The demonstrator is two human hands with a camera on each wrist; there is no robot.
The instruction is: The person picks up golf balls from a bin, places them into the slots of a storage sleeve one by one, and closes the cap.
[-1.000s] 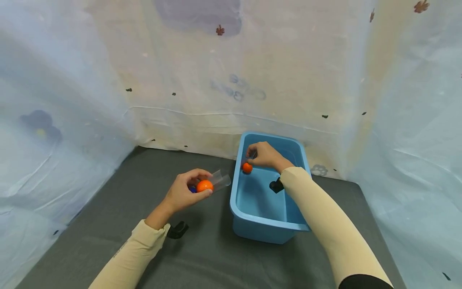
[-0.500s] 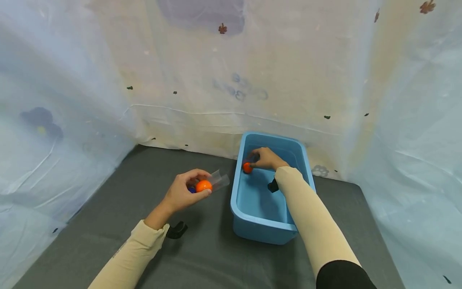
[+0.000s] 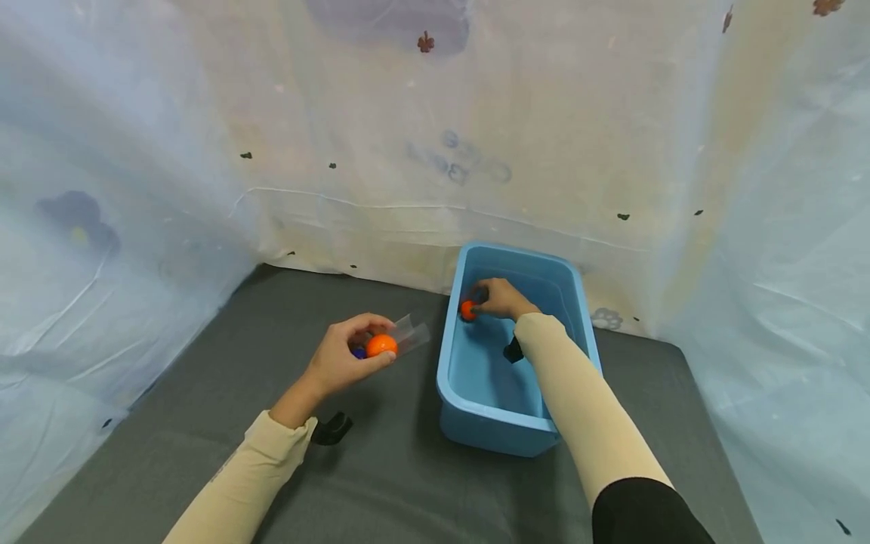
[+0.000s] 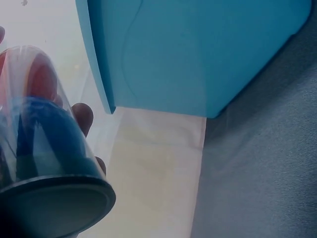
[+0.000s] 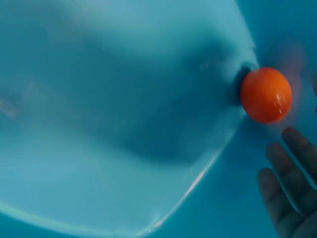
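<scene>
Grey tabletop (image 3: 401, 499); left grip (image 3: 345, 355) curled around clear tube (image 3: 411, 335).
Only left wrist view showed its round end (image 4: 57, 208); right grip (image 3: 501, 298), near orange ball (image 5: 266, 95), was unclear.

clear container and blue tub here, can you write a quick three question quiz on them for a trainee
1. Which hand holds the clear container?
2. True or false: the right hand is inside the blue tub.
3. In the left wrist view, which colour ball is nearest the container's base: A orange, B blue, C green?

Key: 1. the left hand; 2. true; 3. B, the blue ball.
</scene>
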